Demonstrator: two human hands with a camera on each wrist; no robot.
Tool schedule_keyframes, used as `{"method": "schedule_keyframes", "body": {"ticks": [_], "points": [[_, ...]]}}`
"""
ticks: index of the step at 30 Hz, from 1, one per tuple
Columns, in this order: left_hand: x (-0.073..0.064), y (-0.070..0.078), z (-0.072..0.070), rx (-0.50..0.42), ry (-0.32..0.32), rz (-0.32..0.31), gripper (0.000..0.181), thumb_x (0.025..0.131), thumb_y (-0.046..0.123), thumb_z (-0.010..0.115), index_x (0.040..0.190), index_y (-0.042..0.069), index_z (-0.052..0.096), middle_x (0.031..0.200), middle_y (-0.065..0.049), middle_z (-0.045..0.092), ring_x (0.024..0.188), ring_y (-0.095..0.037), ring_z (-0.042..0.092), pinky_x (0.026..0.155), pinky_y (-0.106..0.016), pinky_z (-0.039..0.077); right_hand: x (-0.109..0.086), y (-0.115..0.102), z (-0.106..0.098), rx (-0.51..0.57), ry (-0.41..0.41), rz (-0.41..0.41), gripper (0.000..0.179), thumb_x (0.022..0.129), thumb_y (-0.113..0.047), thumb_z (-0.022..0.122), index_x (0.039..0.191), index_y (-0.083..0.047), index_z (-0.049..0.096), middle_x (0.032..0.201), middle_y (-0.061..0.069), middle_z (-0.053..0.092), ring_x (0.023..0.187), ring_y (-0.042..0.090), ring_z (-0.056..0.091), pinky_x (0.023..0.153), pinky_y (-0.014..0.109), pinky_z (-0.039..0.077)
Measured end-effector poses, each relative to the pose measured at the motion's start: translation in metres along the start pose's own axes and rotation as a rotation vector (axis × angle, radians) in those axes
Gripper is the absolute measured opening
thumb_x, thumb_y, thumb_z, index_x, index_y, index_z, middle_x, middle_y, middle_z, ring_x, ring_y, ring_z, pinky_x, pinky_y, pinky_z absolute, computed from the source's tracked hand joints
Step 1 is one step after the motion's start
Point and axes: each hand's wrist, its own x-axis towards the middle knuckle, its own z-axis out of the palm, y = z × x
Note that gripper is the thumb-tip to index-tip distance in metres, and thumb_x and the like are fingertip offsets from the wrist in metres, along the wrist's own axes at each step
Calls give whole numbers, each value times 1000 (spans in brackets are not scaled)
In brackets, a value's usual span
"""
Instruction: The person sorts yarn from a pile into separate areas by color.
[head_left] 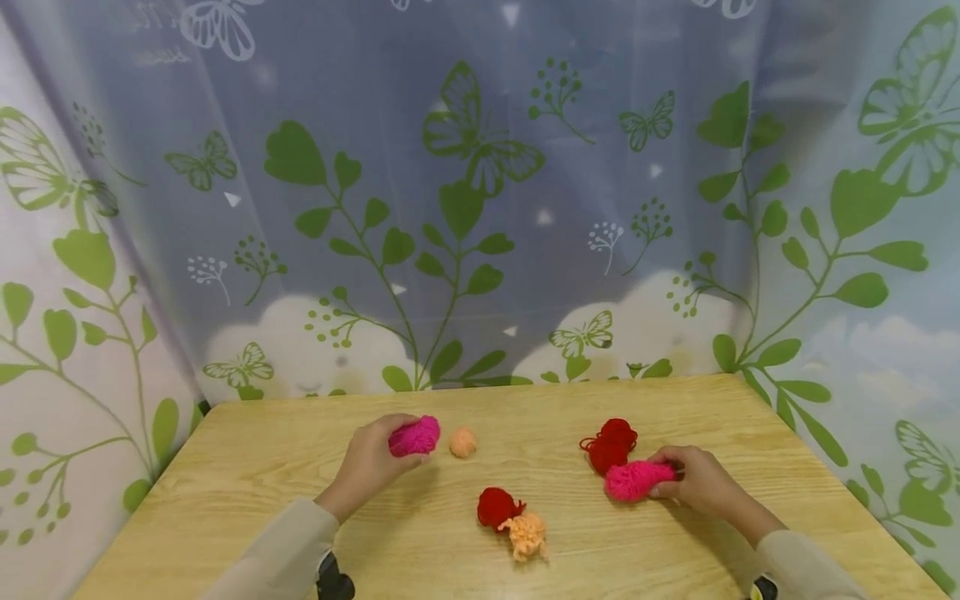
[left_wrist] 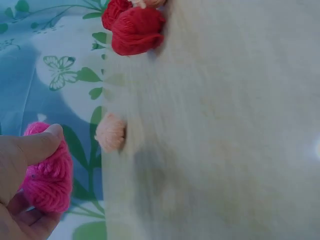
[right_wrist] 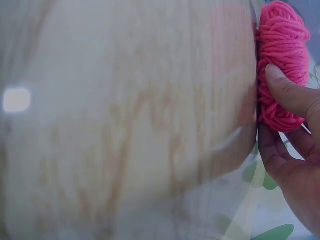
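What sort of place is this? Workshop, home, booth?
Likely a curtained-off tabletop recording or craft corner, not clearly a home or workshop: a wood-grain table, butterfly-and-leaf printed sheets around it, and yarn balls on top.

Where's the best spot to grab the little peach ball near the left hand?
Probably pinch the peach ball across its middle, coming from above. It's small and roundish, with no yarn touching its sides. The left hand, holding pink yarn, is close on one side, so above looks freer.
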Motion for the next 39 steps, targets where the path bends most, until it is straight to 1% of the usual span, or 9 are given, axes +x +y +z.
{"method": "schedule_keyframes", "body": {"ticks": [3,8,11,15,20,26,31,34,39], "points": [[-13,-7,-7,4,3,-29,49,71,13,85,116,4,67,113,-15,67,98,-30,64,78,-41,55,0,0,0,9,9,4,30,71,-14,83,96,-5,69,92,3,67,84,18,60,68,23,50],[-34,-25,-15,18,24,-56,50,69,16,87,114,3,68,112,-17,68,98,-31,65,78,-41,56,1,3,0,7,14,5,30,72,-15,83,97,-7,69,94,4,67,86,18,61,69,23,50],[-44,-34,-17,15,22,-77,51,68,20,87,113,3,68,111,-18,68,97,-31,66,78,-41,56,1,5,0,-1,15,18,33,73,-17,83,101,-7,69,99,6,68,89,19,62,71,24,51],[-54,-41,-16,9,9,-104,53,67,22,87,113,3,68,110,-17,68,97,-30,65,80,-43,55,-1,5,-2,1,22,43,36,73,-17,83,104,-6,68,102,9,67,90,20,62,73,24,51],[-63,-46,-13,17,2,-132,54,66,21,88,113,4,68,109,-16,68,98,-31,65,83,-44,54,-2,2,-2,21,19,49,37,74,-18,82,105,-3,67,102,10,67,90,20,61,72,25,50],[-72,-50,-12,28,-22,-165,58,66,22,87,117,3,66,114,-20,66,102,-35,63,86,-47,53,-2,3,0,27,17,57,37,74,-17,82,105,-3,67,102,10,67,90,20,62,71,24,50],[-77,-55,-10,27,-6,-147,59,67,21,87,118,1,66,115,-20,66,104,-35,63,87,-47,52,-2,3,1,46,16,49,37,74,-16,82,104,-3,67,100,9,67,88,20,61,70,24,50],[-79,-57,-9,26,0,-149,58,67,22,86,118,2,67,117,-19,66,105,-36,63,88,-47,52,-2,1,2,57,20,44,35,73,-14,82,103,-3,67,98,8,67,87,19,61,69,23,50],[-81,-60,-9,38,-15,-160,58,68,23,85,120,4,67,121,-20,64,107,-39,62,88,-50,51,-3,1,4,66,24,40,32,74,-14,82,100,-4,67,95,6,66,84,16,60,69,22,51]]}}
